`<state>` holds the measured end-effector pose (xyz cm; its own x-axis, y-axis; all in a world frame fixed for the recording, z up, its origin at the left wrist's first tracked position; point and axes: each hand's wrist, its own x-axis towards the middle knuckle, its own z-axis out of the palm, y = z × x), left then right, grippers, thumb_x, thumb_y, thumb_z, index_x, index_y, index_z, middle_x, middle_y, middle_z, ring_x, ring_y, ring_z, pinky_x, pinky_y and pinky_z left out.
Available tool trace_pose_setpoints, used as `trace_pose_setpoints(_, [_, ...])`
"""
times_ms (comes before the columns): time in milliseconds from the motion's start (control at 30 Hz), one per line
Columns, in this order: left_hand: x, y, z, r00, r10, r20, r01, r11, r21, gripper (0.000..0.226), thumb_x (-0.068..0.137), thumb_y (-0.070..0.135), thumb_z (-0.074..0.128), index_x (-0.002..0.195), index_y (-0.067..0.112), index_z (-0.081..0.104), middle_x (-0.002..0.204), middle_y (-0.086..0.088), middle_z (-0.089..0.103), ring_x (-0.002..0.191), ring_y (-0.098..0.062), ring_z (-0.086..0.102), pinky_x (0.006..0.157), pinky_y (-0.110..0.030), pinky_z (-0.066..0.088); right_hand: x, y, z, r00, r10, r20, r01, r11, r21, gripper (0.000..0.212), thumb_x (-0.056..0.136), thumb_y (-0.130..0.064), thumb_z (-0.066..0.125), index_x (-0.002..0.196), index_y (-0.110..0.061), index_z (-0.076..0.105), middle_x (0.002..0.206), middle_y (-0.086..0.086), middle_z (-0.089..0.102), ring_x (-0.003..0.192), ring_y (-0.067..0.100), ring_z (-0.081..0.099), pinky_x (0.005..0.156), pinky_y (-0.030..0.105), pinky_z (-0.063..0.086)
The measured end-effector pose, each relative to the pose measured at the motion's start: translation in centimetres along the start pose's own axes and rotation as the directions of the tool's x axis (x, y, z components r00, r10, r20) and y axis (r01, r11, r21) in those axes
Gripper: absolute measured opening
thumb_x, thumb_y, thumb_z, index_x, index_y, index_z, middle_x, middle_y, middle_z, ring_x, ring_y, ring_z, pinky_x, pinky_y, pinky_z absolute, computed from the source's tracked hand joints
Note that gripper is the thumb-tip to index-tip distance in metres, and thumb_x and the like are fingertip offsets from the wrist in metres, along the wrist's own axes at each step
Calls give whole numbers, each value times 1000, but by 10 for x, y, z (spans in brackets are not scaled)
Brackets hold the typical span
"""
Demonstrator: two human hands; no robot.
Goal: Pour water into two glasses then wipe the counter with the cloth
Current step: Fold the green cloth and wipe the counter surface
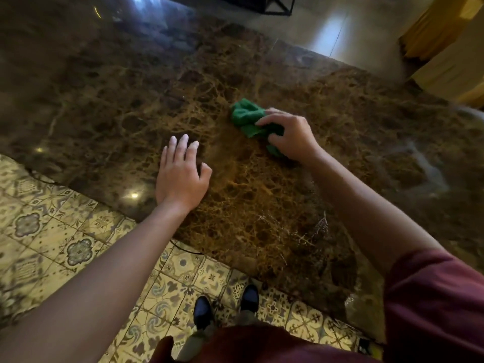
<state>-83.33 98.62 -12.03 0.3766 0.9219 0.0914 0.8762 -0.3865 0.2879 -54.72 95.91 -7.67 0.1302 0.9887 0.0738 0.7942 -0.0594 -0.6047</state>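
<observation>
A crumpled green cloth (247, 117) lies on the brown marble counter (131, 100), near its middle. My right hand (289, 136) grips the cloth's near end with curled fingers and holds it down on the stone. My left hand (180, 174) rests flat on the counter to the left of the cloth, fingers straight and spread, holding nothing. No glasses and no water vessel are in view.
The counter's front edge runs diagonally from the left down to the lower right. Patterned floor tiles (52, 231) and my two dark shoes (225, 307) lie below it. A yellow curtain (440, 24) hangs at the far right, beyond the counter's back edge.
</observation>
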Motion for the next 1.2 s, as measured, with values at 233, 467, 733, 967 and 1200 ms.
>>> trace_pose_setpoints(233, [-1, 1, 1, 1000, -4, 8, 5, 1000, -22, 60, 102, 41, 35, 155, 14, 41, 168, -11, 28, 158, -29, 14, 129, -45, 11, -146, -31, 21, 975, -136, 177, 113, 985, 132, 37, 78, 4, 74, 103, -22, 82, 137, -2, 71, 143, 18, 54, 128, 47, 24])
trace_pose_setpoints(467, [-2, 3, 0, 1000, 7, 16, -6, 998, -63, 57, 107, 41, 30, 156, 13, 40, 169, -12, 26, 159, -29, 13, 129, -45, 9, -238, -40, 8, 1000, -5, -9, 7, 953, 304, 33, 84, 10, 75, 86, -22, 79, 120, -8, 76, 123, 9, 67, 104, 32, 56])
trace_pose_setpoints(733, [-3, 2, -1, 1000, 10, 14, -9, 998, -69, 60, 105, 43, 29, 156, 13, 40, 168, -12, 27, 159, -28, 13, 129, -45, 10, -176, 42, -66, 804, 449, -389, -234, 841, 487, 39, 87, 6, 66, 96, -29, 80, 121, -8, 76, 114, 14, 73, 101, 42, 60])
trace_pose_setpoints(967, [-5, 2, 0, 999, 27, 18, -26, 999, -39, 61, 105, 43, 30, 156, 12, 38, 168, -13, 26, 159, -29, 13, 129, -46, 9, -145, 52, -43, 795, 469, -384, -337, 869, 363, 40, 80, -4, 66, 73, -41, 78, 111, -10, 79, 104, 8, 75, 96, 30, 60])
trace_pose_setpoints(1200, [-6, 2, -3, 999, 38, 32, -37, 998, -43, 61, 106, 42, 30, 157, 10, 36, 169, -15, 24, 159, -31, 12, 129, -47, 8, -197, -13, -1, 918, 298, -260, -229, 937, 266, 36, 78, 10, 72, 77, -26, 79, 105, -4, 78, 112, 18, 67, 109, 46, 49])
